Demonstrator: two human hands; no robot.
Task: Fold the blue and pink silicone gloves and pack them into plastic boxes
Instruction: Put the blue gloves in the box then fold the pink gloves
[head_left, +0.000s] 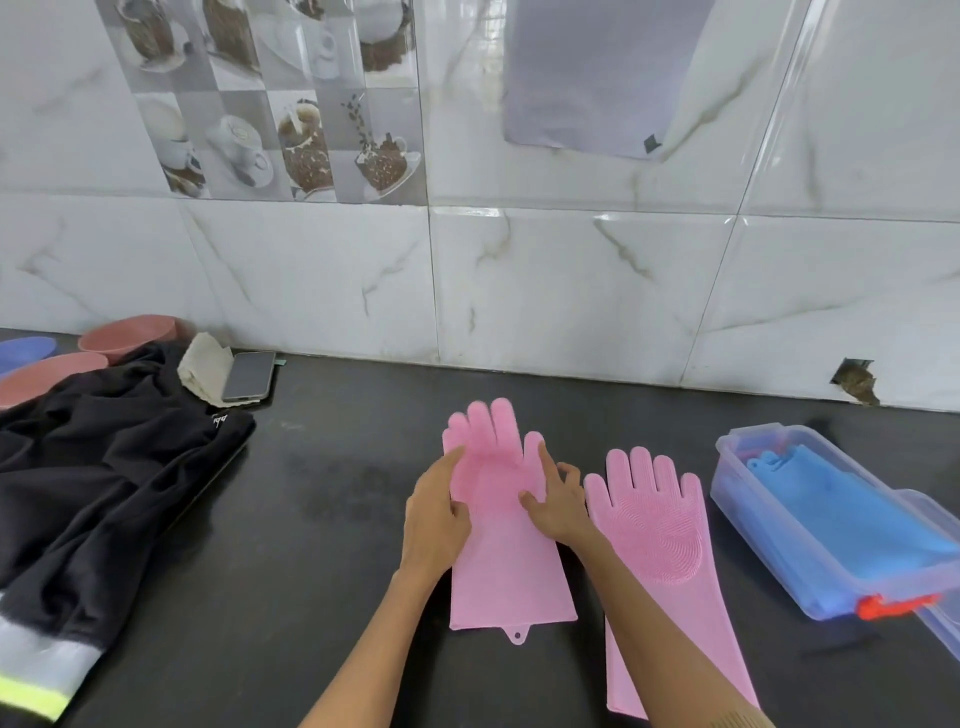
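So there's a pink glove (506, 525) lying flat on the dark counter (322, 519), fingers pointing at the wall, cuff toward the person. Both hands are on it around the palm area: the left hand (435, 514) rests on its left edge with fingers loosely spread, and the right hand (558, 501) presses the right edge, fingers partly curled. Neither really grips, more like pinning it down. Just beside it to the right is a second pink glove (660, 551), bristly side up, partly under the right forearm. Further right, a clear plastic box (748, 525) holds the blue gloves (852, 519). Way off left: a black jacket (104, 462), a phone (249, 375) and some bowls (127, 335).
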